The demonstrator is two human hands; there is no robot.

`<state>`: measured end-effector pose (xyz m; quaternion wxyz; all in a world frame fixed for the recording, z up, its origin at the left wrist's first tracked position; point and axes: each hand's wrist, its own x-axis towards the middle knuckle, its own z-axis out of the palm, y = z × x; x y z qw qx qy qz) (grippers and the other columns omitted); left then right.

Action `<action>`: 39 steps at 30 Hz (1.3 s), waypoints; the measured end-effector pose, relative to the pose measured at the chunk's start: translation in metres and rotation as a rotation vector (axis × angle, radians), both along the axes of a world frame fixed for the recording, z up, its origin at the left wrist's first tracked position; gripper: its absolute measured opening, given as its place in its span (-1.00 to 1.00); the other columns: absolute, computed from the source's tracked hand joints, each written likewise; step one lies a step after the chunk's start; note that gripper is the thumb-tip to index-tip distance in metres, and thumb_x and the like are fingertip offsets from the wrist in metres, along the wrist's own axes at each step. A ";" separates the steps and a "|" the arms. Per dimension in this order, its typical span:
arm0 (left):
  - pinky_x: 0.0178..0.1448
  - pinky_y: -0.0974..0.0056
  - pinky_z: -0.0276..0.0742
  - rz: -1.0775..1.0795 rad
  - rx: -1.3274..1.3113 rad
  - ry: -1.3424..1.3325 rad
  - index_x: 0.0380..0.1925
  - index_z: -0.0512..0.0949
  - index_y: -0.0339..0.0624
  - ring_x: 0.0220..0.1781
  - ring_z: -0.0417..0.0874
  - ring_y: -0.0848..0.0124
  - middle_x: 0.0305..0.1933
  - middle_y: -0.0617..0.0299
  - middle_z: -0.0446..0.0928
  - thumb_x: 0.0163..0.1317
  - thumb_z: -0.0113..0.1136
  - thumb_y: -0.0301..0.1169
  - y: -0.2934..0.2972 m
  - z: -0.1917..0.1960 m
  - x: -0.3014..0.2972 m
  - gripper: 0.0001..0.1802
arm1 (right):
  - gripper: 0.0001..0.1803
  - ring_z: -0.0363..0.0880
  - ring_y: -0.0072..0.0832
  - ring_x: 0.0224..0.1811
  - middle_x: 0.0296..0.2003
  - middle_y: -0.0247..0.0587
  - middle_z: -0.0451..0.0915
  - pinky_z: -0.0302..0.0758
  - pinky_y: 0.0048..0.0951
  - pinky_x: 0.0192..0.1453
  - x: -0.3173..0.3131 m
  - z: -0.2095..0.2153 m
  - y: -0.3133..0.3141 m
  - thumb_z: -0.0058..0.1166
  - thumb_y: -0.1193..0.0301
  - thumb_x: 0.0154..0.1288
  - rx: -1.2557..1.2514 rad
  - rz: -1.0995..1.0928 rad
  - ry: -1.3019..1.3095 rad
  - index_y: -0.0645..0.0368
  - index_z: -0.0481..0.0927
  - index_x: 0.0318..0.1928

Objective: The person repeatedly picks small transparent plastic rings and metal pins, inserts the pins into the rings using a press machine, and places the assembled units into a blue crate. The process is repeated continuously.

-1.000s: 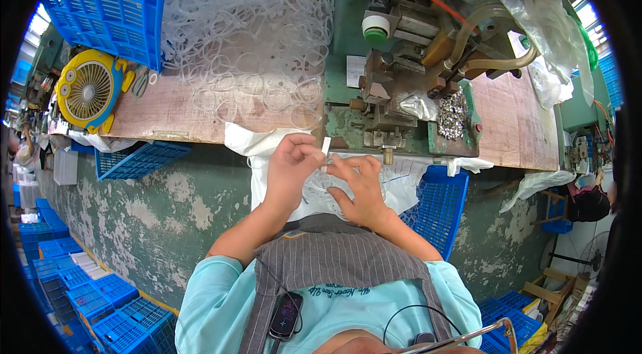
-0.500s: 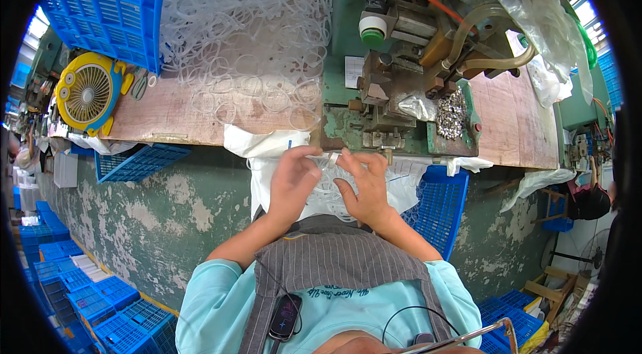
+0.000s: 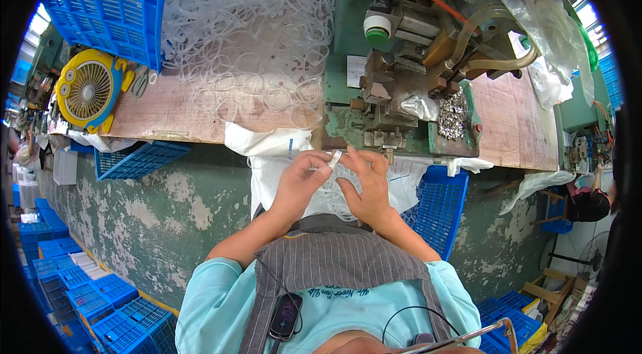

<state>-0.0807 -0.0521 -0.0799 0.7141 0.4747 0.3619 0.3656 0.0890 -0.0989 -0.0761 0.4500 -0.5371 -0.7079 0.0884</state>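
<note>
My left hand (image 3: 299,183) and my right hand (image 3: 364,187) meet just below the bench edge, both pinching a small white tube piece (image 3: 334,159) joined to a thin clear ring that loops down over a white plastic bag (image 3: 274,147). The bag hangs from the bench and holds more clear rings. Right above my hands stands a green metal press machine (image 3: 401,80) with a green-capped cylinder and orange hoses. A large heap of clear plastic rings (image 3: 251,33) covers the wooden bench to the machine's left.
A blue plastic crate (image 3: 110,3) sits at the bench's far left, with a yellow fan (image 3: 87,90) beside it. A pile of small metal parts (image 3: 453,113) lies on the machine. Blue crates (image 3: 438,203) stand under the bench and along the floor at left.
My hands dipped slightly toward the bag half a second ago, then rose again; the white piece between my fingertips now sits a little further right, under the machine.
</note>
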 end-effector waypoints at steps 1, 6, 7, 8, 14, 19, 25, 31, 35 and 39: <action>0.15 0.35 0.35 0.005 0.011 0.007 -0.33 0.52 -0.20 0.10 0.41 0.45 0.04 0.26 0.42 0.31 0.20 -0.39 0.000 -0.001 0.000 -0.88 | -0.24 0.42 -0.26 0.08 -0.03 -0.18 0.62 0.24 -0.20 0.13 -0.001 0.000 -0.001 0.28 0.54 0.00 -0.021 0.018 0.044 0.20 0.36 0.30; 0.14 0.35 0.36 0.018 0.038 0.030 -0.32 0.51 -0.21 0.08 0.41 0.45 0.05 0.25 0.42 0.32 0.19 -0.37 0.000 -0.012 0.000 -0.86 | -0.20 0.39 -0.17 0.11 0.05 -0.05 0.55 0.31 -0.28 0.23 -0.003 0.005 -0.005 0.27 0.54 0.03 -0.194 0.064 0.387 0.23 0.29 0.34; 0.14 0.35 0.36 0.024 0.039 0.073 -0.30 0.51 -0.21 0.08 0.41 0.45 0.05 0.24 0.42 0.32 0.19 -0.37 0.000 -0.013 0.001 -0.86 | -0.20 0.39 -0.17 0.12 0.06 -0.04 0.54 0.31 -0.29 0.24 -0.001 0.007 -0.006 0.27 0.53 0.04 -0.208 0.050 0.345 0.22 0.29 0.35; 0.13 0.35 0.36 0.049 0.047 0.048 -0.28 0.50 -0.21 0.08 0.41 0.44 0.06 0.23 0.42 0.32 0.19 -0.37 -0.001 -0.013 0.001 -0.86 | -0.19 0.38 -0.17 0.12 0.07 -0.02 0.53 0.32 -0.30 0.25 0.000 0.009 -0.006 0.27 0.53 0.04 -0.215 0.051 0.322 0.22 0.28 0.35; 0.16 0.32 0.37 0.139 0.234 0.059 -0.18 0.50 -0.21 0.12 0.40 0.41 0.16 0.20 0.37 0.27 0.21 -0.41 0.005 -0.004 0.008 -0.83 | -0.18 0.35 -0.20 0.16 0.08 -0.04 0.53 0.28 -0.30 0.26 0.000 0.014 -0.005 0.27 0.51 0.06 -0.222 0.075 0.224 0.22 0.26 0.37; 0.19 0.30 0.36 0.037 0.233 0.038 -0.26 0.53 -0.19 0.14 0.38 0.41 0.18 0.19 0.32 0.25 0.22 -0.45 0.009 0.002 0.006 -0.89 | -0.18 0.32 -0.21 0.17 0.07 -0.10 0.57 0.23 -0.28 0.29 -0.002 0.012 -0.004 0.27 0.51 0.07 -0.239 0.082 0.216 0.22 0.25 0.38; 0.19 0.28 0.36 0.101 0.159 -0.069 -0.33 0.54 -0.19 0.14 0.39 0.41 0.10 0.21 0.34 0.26 0.22 -0.45 0.002 0.003 0.001 -0.93 | -0.16 0.31 -0.22 0.20 0.10 -0.12 0.57 0.19 -0.28 0.33 -0.001 0.010 -0.002 0.26 0.51 0.09 -0.275 0.087 0.208 0.19 0.21 0.40; 0.15 0.29 0.39 0.053 0.130 0.042 -0.29 0.53 -0.19 0.13 0.41 0.37 0.11 0.17 0.39 0.26 0.21 -0.46 0.005 -0.009 0.003 -0.93 | -0.12 0.30 -0.23 0.27 0.12 -0.11 0.57 0.17 -0.23 0.39 0.000 0.004 -0.003 0.27 0.43 0.12 -0.375 0.173 0.447 0.18 0.14 0.43; 0.09 0.29 0.42 0.086 0.215 0.094 -0.28 0.53 -0.19 0.12 0.43 0.35 0.12 0.14 0.41 0.24 0.20 -0.49 0.006 -0.014 0.005 -0.92 | -0.12 0.29 -0.27 0.33 0.13 -0.11 0.56 0.14 -0.22 0.42 -0.001 -0.002 -0.007 0.26 0.36 0.16 -0.471 0.252 0.692 0.18 0.11 0.44; 0.07 0.30 0.44 0.126 0.264 0.136 -0.25 0.52 -0.19 0.11 0.44 0.34 0.13 0.13 0.40 0.23 0.19 -0.52 0.007 -0.012 0.005 -0.90 | -0.12 0.31 -0.28 0.34 0.15 -0.10 0.55 0.14 -0.23 0.43 -0.003 -0.004 -0.011 0.26 0.34 0.18 -0.497 0.271 0.671 0.16 0.09 0.45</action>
